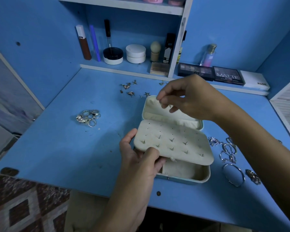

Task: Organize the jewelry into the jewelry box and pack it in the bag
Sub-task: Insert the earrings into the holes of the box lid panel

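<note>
On blue desk (90, 148), left hand (141, 158) grips velvety, perforated earring panel (174, 141).

Home dressing corner – blue vanity desk (74, 148), shelf of cosmetics (124, 54), eyeshadow palettes (228, 75), perfume bottle (208, 55)

One open jewelry box (182, 174) is seen on the blue desk (74, 148), with one earring panel (172, 143) raised over it. Two hands are counted, left (139, 158) and right (186, 96). Two eyeshadow palettes (228, 75) and one perfume bottle (208, 56) are seen; the rings (88, 118) cannot be counted exactly.
</note>
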